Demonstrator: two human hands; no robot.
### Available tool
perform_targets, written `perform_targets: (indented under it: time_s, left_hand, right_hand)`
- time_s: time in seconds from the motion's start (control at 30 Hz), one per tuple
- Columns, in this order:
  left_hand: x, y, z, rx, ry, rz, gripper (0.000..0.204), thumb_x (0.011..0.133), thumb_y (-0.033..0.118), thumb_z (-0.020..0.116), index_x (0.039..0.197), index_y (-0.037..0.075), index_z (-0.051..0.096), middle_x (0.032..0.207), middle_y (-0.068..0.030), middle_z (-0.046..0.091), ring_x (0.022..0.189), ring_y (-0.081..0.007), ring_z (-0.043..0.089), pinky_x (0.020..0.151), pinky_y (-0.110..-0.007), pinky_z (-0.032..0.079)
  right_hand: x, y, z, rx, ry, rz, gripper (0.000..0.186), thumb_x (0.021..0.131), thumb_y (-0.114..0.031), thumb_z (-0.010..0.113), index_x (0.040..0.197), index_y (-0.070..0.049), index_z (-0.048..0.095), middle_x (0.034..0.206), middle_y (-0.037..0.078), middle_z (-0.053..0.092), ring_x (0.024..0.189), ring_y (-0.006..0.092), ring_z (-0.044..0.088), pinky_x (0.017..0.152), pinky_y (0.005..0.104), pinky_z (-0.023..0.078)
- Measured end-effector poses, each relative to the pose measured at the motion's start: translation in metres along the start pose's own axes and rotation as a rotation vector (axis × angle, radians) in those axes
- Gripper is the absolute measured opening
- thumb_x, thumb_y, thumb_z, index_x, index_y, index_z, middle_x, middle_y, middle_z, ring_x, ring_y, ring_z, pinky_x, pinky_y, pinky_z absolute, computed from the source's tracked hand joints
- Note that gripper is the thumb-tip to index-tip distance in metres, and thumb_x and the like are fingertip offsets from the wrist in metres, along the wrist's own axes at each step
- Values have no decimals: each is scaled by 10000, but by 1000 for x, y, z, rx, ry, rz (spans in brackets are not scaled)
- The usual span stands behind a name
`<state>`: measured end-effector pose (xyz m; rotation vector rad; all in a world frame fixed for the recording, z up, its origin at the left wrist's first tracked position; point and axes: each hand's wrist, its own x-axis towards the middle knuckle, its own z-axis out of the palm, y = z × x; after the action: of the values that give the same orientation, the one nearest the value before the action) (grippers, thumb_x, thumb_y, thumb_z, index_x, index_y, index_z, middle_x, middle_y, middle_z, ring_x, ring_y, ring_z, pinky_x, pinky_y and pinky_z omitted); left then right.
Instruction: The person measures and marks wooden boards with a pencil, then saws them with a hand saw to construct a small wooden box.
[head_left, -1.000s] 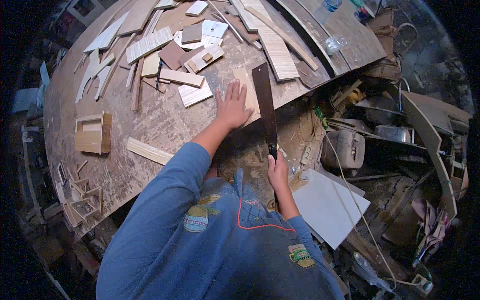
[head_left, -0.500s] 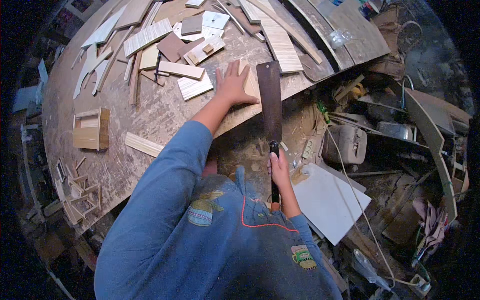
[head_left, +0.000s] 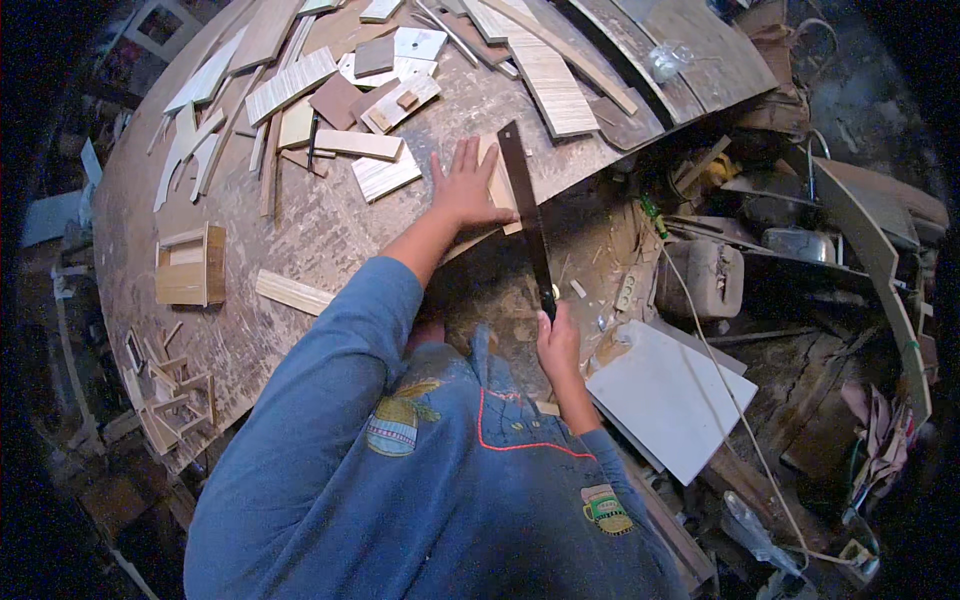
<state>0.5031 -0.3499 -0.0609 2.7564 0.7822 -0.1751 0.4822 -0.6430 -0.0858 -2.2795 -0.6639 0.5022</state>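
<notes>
My left hand [head_left: 463, 190] lies spread over a pale narrow wood piece [head_left: 503, 190] at the edge of the worktable [head_left: 330, 230], pressing on it with thumb toward the blade. My right hand [head_left: 557, 335] grips the dark handle of a handsaw [head_left: 526, 215], whose long dark blade reaches up along the right side of that piece and appears to touch it. A white-faced wood square [head_left: 387, 178] lies just left of my left hand. The lower part of the saw handle is hidden by my right hand.
Offcuts [head_left: 290, 85] and long boards [head_left: 550, 80] cover the far table. A small wooden drawer [head_left: 190, 265] and miniature frames [head_left: 175, 390] lie at left. Below the right edge are a plastic container [head_left: 700, 280], white panels [head_left: 670, 400], a cord [head_left: 750, 440] and a curved board [head_left: 885, 280].
The saw blade has turned from broad face to a narrower, more slanted view, and its tip has shifted slightly left against the wood piece. My left hand stays spread on the piece.
</notes>
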Motion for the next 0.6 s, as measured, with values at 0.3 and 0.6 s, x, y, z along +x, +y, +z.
perform_targets:
  time_s: [0.3,0.6]
  left_hand:
    - [4,1,1,65,-63,24,1327,480,766,693,1506,146,123,1562,-181,-6,1449,-312,-34,1064,-656,-25]
    - [15,-7,-9,21,22,32,1320,439,755,726,1496,180,186,1563,-144,79,1444,-334,33,1069,-666,36]
  right_hand:
    - [-2,3,5,-95,21,19,314,919,-236,539,1130,-37,420,788,287,599,720,490,578,612,554,435]
    - [5,-8,-3,33,1,30,340,926,-235,532,1170,-21,431,819,294,605,760,493,585,632,552,442]
